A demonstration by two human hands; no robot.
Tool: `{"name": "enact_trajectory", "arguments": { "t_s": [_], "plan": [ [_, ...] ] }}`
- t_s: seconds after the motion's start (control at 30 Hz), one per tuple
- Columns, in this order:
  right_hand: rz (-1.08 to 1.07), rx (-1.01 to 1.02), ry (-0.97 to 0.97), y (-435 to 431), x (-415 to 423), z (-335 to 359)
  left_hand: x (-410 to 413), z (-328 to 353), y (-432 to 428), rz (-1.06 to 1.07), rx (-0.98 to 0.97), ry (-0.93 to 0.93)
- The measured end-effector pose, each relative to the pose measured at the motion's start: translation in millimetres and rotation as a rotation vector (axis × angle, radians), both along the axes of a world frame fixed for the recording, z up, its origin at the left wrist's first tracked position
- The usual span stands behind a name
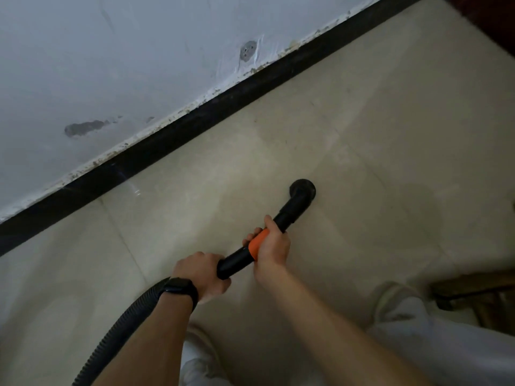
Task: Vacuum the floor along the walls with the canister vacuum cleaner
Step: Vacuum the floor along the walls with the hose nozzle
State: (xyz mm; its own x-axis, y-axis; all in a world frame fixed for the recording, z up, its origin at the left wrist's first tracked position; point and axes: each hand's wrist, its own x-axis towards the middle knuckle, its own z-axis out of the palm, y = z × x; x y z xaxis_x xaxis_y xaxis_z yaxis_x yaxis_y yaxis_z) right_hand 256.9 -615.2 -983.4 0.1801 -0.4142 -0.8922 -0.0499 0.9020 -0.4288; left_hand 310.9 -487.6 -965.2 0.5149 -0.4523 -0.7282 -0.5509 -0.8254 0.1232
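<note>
The left hand (200,274) is curled tight around the rear end of the vacuum cleaner's black wand (237,261), just where the ribbed black hose (117,330) joins it and trails down past the forearm toward the lower left corner. A dark smartwatch (179,289) sits on that wrist. The right hand (271,246) grips the wand further forward, fingers wrapped over its orange collar (257,243). From there the tube runs up and to the right to a bent elbow and a round black nozzle (302,189), which sits low over the beige floor tiles (376,135); whether it touches them cannot be told. The nozzle is out on open tile, apart from the black baseboard (195,118) that crosses the view diagonally beneath a white wall (111,65) with chipped paint, grey patches and a round grey socket hole (247,51). Pale trousers (432,344) show at the bottom, and a piece of dark wooden furniture (473,291) stands at the lower right edge
</note>
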Motion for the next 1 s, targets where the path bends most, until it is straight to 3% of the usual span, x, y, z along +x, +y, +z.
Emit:
{"name": "enact_trajectory", "arguments": {
  "t_s": [0.13,0.4,0.57,0.77,1.0],
  "plan": [
    [-0.066,-0.029,0.026,-9.6,-14.8,-1.9,-8.4,-4.9,-11.8,-0.057,-0.029,0.019],
    [0.002,-0.096,-0.015,-64.3,9.8,2.8,-6.0,-0.3,-57.8,0.03,-0.155,0.014],
    [-0.007,-0.087,-0.029,-60.6,14.9,7.9,6.3,1.9,-57.8,0.002,-0.118,0.0],
    [-0.185,-0.093,0.05,-65.2,-21.7,3.5,-0.8,-0.8,-75.9,-0.216,-0.098,0.051],
    [-0.463,-0.147,0.102,-120.7,-77.8,0.0,-25.9,-5.3,-153.9,-0.53,-0.185,0.057]
  ]
}}
